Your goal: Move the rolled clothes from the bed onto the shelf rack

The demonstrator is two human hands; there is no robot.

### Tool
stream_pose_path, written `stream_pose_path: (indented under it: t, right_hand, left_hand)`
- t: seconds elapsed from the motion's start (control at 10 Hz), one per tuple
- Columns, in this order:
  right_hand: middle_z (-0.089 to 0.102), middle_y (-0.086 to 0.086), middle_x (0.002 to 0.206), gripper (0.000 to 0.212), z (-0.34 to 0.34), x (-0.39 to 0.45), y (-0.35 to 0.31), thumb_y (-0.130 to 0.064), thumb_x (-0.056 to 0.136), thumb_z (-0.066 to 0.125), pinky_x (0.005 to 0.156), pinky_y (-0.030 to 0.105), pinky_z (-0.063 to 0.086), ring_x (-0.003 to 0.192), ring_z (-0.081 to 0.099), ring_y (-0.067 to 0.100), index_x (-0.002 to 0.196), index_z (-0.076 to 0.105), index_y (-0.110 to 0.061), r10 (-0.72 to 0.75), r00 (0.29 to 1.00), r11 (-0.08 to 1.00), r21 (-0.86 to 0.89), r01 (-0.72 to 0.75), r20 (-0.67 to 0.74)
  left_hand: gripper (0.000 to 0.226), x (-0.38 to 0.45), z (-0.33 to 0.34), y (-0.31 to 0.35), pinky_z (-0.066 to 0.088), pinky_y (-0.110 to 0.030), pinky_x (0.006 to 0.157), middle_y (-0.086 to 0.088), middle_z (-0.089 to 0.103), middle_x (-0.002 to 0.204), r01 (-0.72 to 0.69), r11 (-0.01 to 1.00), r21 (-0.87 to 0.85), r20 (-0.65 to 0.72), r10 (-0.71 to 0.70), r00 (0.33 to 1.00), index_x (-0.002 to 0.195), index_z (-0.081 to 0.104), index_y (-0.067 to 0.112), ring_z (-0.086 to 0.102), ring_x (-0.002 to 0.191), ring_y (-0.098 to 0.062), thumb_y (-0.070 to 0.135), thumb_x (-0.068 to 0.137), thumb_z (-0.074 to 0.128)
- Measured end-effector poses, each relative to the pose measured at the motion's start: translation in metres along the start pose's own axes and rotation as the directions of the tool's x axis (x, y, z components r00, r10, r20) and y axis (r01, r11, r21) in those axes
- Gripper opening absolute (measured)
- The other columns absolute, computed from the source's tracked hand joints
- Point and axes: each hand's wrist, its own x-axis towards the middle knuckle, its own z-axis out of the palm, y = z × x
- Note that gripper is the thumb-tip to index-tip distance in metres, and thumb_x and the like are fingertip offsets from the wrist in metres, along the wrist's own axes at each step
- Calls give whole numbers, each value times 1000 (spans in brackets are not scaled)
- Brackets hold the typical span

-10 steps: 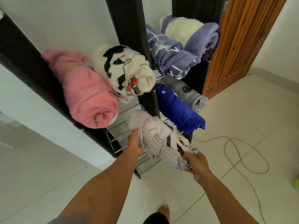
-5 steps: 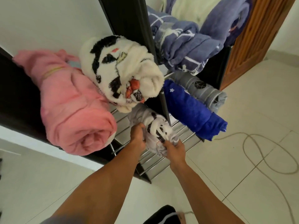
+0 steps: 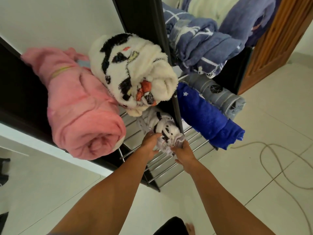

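Both the left hand (image 3: pixel 149 143) and right hand (image 3: pixel 183 152) clasp the white-and-black rolled garment (image 3: pixel 162 128), which lies on the shelf rack (image 3: pixel 169 168) lower tier near its front edge beside the upright post; it should be pushed fully rearward before release to prevent unrolling.

Grey/white roll (image 3: pixel 162 131) w/ black marks lies on the rack's (image 3: pixel 169 168) lower chrome bars, near end gripped, partly hidden under the white/black fluffy roll (image 3: pixel 135 77) on the tier above, next to the pink roll (image 3: pixel 81 107). Right of the post: blue star roll (image 3: pixel 208 117) and grey roll (image 3: pixel 218 94) side by side, ends overhanging the front. Top tier holds periwinkle/cream rolls (image 3: pixel 208 36), probably two, cut off by the frame.
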Motion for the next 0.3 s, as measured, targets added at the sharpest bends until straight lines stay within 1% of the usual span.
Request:
stream_pose_path:
  t: [0.1,0.2,0.3]
  right_hand:
    - [54,0,120,48,-9,-12,-3,-8,91,56,69,27,49,108,55,20,135,40,-20,10,999,998,-58,-8,34]
    - [52,4,129,54,-23,-28,-9,-12,88,62,83,38,54,113,57,29,136,39,-22,19,999,998,-65,-17,30]
    - [61,5,111,51,-48,-59,-21,-13,87,64,83,34,50,101,59,21,133,42,-19,-42,999,999,11,42,-8]
  left_hand:
    - [45,-14,1,3,46,-41,90,-6,51,135,-28,999,28,10,28,1000,136,45,20,50,117,-22,23,93,55]
    - [42,-29,2,0,47,-39,88,-6,51,129,-61,995,76,17,60,998,134,46,20,48,111,-20,23,93,54]
    - [42,-54,0,-30,50,-34,77,-5,55,124,-83,979,187,-31,90,995,130,47,21,54,110,-22,23,90,59]
